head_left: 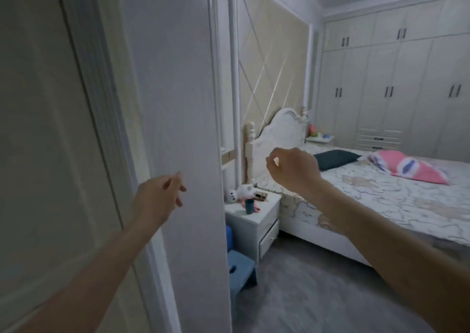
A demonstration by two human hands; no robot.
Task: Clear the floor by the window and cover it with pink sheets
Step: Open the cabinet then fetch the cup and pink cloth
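Two bare hands up in the head view, neither holding anything: the left hand [159,196] reaches out with loose fingers in front of the white wall edge [178,103], the right hand [292,171] hangs in the air with fingers softly curled, grip empty. Beyond them, the bed [381,205] carries a pink sheet [417,168] bundled beside a dark pillow [335,159]. A nightstand [254,215] holds a cup [249,206]; grey floor [318,294] below.
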